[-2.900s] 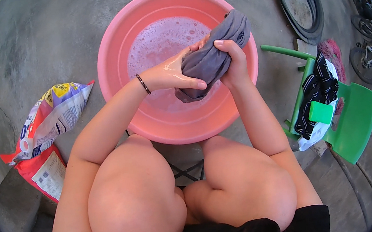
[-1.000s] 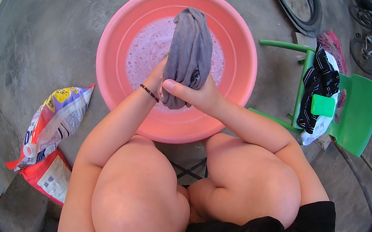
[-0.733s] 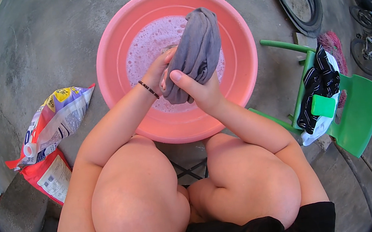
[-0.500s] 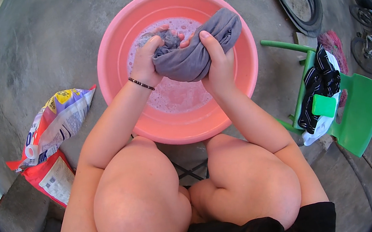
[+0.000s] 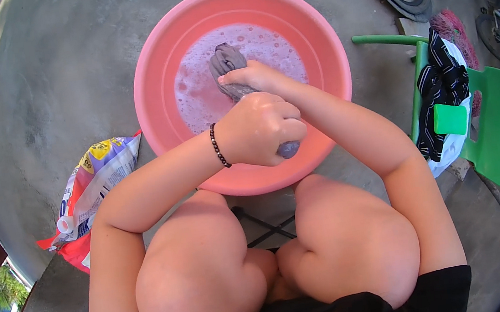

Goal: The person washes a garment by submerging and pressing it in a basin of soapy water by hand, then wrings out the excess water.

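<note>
A wet grey cloth (image 5: 227,62), twisted into a narrow roll, is stretched between my two hands above a pink basin (image 5: 151,49). My left hand (image 5: 263,128), below a dark beaded bracelet, is a tight fist around the near part of the roll, and a short end pokes out under it. Farther out, my right hand (image 5: 257,77) wraps around the roll, with a bunched end beyond its fingers. Pale, foamy water (image 5: 273,45) lies in the basin. Whether the cloth is a garment I cannot tell.
To the left lean a red-and-white detergent bag (image 5: 100,169) with a spout. A green chair (image 5: 498,123) at right holds black-and-white cloth (image 5: 440,90) and a green block (image 5: 450,119). Beyond it are a tyre (image 5: 413,5) and a bicycle (image 5: 498,28).
My hands have turned the loosely bunched cloth into a tighter twisted roll. The left hand has come nearer and right, closing into a fist; the right has shifted left.
</note>
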Tool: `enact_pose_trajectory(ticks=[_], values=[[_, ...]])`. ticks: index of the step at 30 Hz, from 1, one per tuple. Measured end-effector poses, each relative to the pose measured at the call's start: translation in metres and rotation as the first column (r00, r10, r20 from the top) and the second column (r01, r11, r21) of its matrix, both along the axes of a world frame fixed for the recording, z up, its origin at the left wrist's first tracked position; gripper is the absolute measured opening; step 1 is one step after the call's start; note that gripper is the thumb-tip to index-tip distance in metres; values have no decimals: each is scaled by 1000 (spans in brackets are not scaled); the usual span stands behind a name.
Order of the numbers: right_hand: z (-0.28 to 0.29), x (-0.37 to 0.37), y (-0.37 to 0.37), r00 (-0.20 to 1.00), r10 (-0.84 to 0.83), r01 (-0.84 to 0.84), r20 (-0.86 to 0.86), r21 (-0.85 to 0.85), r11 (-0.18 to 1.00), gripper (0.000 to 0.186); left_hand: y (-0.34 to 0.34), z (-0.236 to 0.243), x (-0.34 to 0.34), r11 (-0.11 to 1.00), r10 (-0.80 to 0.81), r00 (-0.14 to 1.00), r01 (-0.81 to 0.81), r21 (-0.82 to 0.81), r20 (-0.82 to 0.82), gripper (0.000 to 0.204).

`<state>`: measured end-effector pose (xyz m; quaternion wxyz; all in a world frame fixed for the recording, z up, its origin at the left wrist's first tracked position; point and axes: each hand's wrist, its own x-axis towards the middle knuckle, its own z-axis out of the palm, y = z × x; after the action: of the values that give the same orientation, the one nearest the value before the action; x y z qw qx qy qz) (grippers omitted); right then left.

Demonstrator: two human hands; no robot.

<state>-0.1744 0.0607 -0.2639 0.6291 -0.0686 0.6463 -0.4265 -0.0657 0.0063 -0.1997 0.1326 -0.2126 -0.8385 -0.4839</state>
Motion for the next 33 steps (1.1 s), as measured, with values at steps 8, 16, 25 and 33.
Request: enact_pose_trajectory(ticks=[8,16,25,33], values=[[-7,4,8,966,118,-162,-231,-180,970,44,24,-19,0,933,-220,975,197,-301,-42,27],[-3,-15,46,786,-346,481,512,-155,863,32,33,-26,6,970,-166,986,159,-186,-25,24],[8,-19,44,846,-400,506,351,-295,811,35,45,-35,14,880,-246,947,307,-362,205,20],[14,-45,54,936,-301,344,180,-303,889,27,55,-45,23,808,-286,900,411,-422,329,18]])
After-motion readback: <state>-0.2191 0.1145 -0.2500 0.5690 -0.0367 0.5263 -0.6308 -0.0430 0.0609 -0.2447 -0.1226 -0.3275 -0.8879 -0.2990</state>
